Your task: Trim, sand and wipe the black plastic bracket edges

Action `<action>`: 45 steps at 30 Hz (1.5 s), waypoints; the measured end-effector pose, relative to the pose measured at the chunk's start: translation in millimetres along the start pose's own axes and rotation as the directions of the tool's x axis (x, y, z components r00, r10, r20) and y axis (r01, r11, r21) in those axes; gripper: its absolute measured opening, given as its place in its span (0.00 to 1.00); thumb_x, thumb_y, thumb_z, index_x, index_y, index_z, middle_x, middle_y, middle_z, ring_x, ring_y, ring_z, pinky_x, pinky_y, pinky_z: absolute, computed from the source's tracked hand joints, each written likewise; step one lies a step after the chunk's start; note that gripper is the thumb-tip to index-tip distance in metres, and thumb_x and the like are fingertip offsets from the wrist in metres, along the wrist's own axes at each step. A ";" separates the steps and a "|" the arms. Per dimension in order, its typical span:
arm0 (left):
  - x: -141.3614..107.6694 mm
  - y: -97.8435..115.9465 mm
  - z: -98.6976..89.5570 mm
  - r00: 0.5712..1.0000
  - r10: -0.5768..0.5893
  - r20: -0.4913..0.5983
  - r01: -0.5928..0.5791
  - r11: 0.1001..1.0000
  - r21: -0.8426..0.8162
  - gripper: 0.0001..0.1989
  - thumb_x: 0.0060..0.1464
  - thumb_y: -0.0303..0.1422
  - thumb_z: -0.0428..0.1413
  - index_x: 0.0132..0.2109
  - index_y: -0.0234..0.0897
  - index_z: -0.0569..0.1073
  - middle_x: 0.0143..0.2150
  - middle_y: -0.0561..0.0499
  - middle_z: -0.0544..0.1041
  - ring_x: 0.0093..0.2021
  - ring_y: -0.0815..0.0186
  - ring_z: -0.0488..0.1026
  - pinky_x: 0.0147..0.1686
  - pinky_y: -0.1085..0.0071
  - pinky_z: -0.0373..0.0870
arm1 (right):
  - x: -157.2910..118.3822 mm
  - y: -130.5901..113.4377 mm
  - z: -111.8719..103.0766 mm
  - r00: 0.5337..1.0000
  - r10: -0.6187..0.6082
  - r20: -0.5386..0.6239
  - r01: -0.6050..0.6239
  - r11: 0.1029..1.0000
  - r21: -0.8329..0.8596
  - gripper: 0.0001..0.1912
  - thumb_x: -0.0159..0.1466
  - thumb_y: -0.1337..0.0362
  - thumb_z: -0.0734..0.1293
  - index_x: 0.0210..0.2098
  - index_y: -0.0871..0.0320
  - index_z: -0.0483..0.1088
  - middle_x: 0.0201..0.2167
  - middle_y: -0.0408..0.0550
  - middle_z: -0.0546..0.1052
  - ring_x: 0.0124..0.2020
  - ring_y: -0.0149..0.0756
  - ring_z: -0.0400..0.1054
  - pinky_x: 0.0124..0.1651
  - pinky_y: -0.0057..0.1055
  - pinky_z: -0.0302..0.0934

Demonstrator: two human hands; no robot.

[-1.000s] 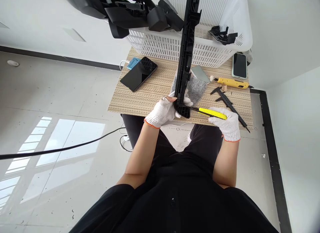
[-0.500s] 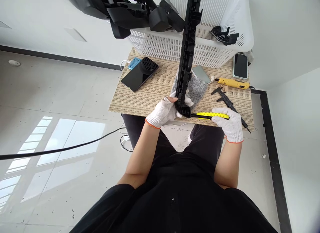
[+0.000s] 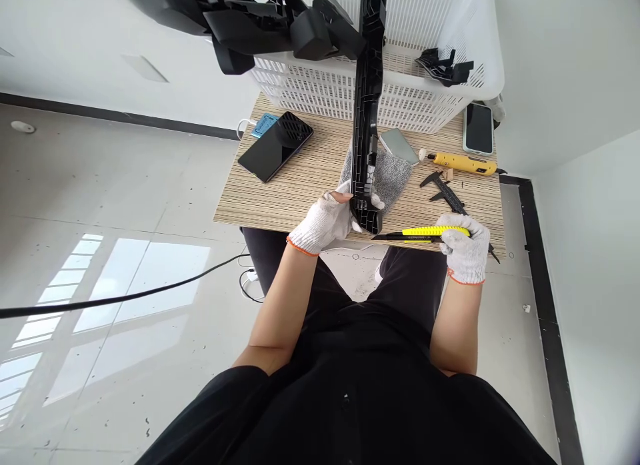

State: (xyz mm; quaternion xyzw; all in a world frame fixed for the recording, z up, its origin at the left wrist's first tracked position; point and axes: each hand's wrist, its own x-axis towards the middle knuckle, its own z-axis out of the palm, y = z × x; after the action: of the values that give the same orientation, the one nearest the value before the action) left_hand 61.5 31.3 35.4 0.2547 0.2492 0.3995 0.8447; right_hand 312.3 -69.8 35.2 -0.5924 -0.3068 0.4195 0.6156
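Note:
My left hand (image 3: 327, 218), in a white knit glove with a bare thumb tip, grips the near end of a long black plastic trim part (image 3: 367, 118). The part reaches away from me over the table's grey cloth (image 3: 393, 175) and up past the basket. My gloved right hand (image 3: 465, 245) is closed around a yellow and black utility knife (image 3: 425, 233). Its dark blade points left and lies close to the trim part's near end; whether they touch I cannot tell.
A white plastic basket (image 3: 415, 108) at the back holds black plastic pieces (image 3: 445, 66). On the table lie a black phone (image 3: 276, 147), a second phone (image 3: 479, 128), a yellow rotary tool (image 3: 463, 163) and calipers (image 3: 450, 195). More black plastic parts (image 3: 265, 35) hang over the upper left.
My right hand has drawn the utility knife slightly right, tilting it a little. The trim part has rolled slightly in my left hand, and its upper end has shifted left.

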 end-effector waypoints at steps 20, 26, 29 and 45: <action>4.2 -1.8 -21.5 0.991 -0.070 -0.113 0.062 0.995 -0.074 0.21 0.51 0.41 0.69 0.50 0.39 0.77 0.34 0.48 0.81 0.32 0.54 0.84 0.11 0.76 0.59 | 6.1 -3.3 0.9 0.991 0.133 0.001 -0.133 0.991 -0.017 0.11 0.40 0.64 0.80 0.25 0.53 0.83 0.24 0.44 0.82 0.13 0.22 0.57 0.13 0.24 0.50; 1.2 -0.3 -15.5 0.988 -0.048 -0.145 0.047 0.999 -0.011 0.23 0.58 0.50 0.66 0.50 0.37 0.79 0.31 0.47 0.79 0.27 0.58 0.80 0.10 0.75 0.54 | 2.5 2.6 25.0 0.994 0.073 -0.079 -0.074 0.997 -0.007 0.10 0.42 0.63 0.78 0.27 0.53 0.84 0.19 0.40 0.76 0.13 0.21 0.56 0.13 0.23 0.50; -0.4 0.3 -14.1 0.992 -0.047 -0.113 0.047 0.999 -0.009 0.25 0.59 0.51 0.66 0.53 0.37 0.79 0.28 0.50 0.77 0.23 0.63 0.77 0.11 0.75 0.58 | 2.0 6.5 27.2 0.993 0.008 -0.116 -0.007 1.000 0.008 0.09 0.46 0.63 0.77 0.29 0.53 0.85 0.21 0.40 0.76 0.14 0.21 0.57 0.13 0.22 0.50; 0.4 0.1 -4.0 0.994 0.008 -0.105 -0.004 0.999 0.032 0.38 0.55 0.68 0.63 0.58 0.43 0.78 0.26 0.53 0.72 0.24 0.65 0.74 0.09 0.76 0.54 | 5.1 4.2 5.5 0.885 0.188 0.426 -0.078 0.962 -0.263 0.28 0.48 0.59 0.87 0.48 0.52 0.88 0.40 0.49 0.88 0.31 0.35 0.80 0.31 0.28 0.76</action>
State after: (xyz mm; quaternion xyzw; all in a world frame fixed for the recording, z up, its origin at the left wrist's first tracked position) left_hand 59.1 32.6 32.4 0.2474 0.2986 0.4108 0.8251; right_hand 309.2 -62.9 31.1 -0.5693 -0.4467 0.5459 0.4223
